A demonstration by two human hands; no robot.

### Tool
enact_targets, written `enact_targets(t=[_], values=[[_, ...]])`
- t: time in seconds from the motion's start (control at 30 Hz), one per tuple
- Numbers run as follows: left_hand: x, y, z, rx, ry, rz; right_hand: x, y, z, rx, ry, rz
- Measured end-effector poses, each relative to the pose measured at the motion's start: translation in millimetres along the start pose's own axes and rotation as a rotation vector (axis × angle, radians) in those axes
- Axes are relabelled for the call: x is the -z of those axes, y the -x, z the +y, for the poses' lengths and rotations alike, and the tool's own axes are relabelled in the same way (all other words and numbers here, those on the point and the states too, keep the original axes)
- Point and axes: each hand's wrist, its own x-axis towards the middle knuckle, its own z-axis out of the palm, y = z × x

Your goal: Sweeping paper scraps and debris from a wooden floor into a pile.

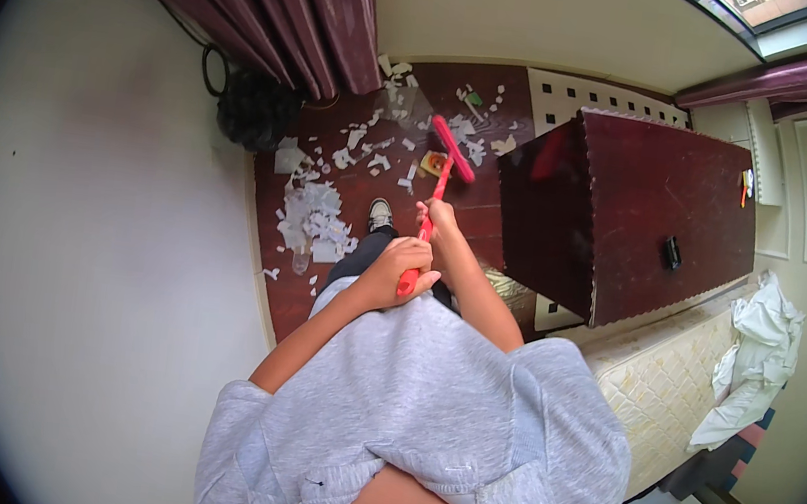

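Observation:
Both my hands are closed round the red handle of a broom. My left hand grips it near its upper end, close to my body. Farther along the handle is my right hand. The broom's pinkish-red head lies slantwise out at the floor, among scraps of white paper. Beside the head is a small yellow and red packet. A larger heap of torn paper lies to the left, with what looks like a clear plastic cup at its near edge.
A dark red-brown cabinet stands on the right, a small black object on it. Nearer is a mattress with white cloth. A black bag sits by the left wall, below purple curtains. My shoe is near the paper.

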Motion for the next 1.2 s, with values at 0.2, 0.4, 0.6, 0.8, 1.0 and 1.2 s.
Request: enact_targets(t=[0.2, 0.4, 0.6, 0.8, 1.0, 1.2], values=[[2, -40, -54, 0.024, 0.206, 0.097, 16, -102, -5, 0.037, 0.169, 0.181], [54, -80, -61, -0.094, 0.205, 0.102, -80, -48, -40, -0.184, 0.103, 0.003], [92, -142, -50, -0.167, 0.235, -0.061, -104, -37, -103, -0.198, -0.220, -0.024], [92, -188, -68, -0.097, 0.259, -0.202, -80, -62, -171, 0.072, -0.159, 0.033], [74, -251, -91, 0.005, 0.439, -0.179, -44, -95, -242, 0.223, -0.224, 0.165], [48, -350, -127, 0.236, 0.584, -0.107, -10, -137, -323, 0.206, -0.478, 0.361]])
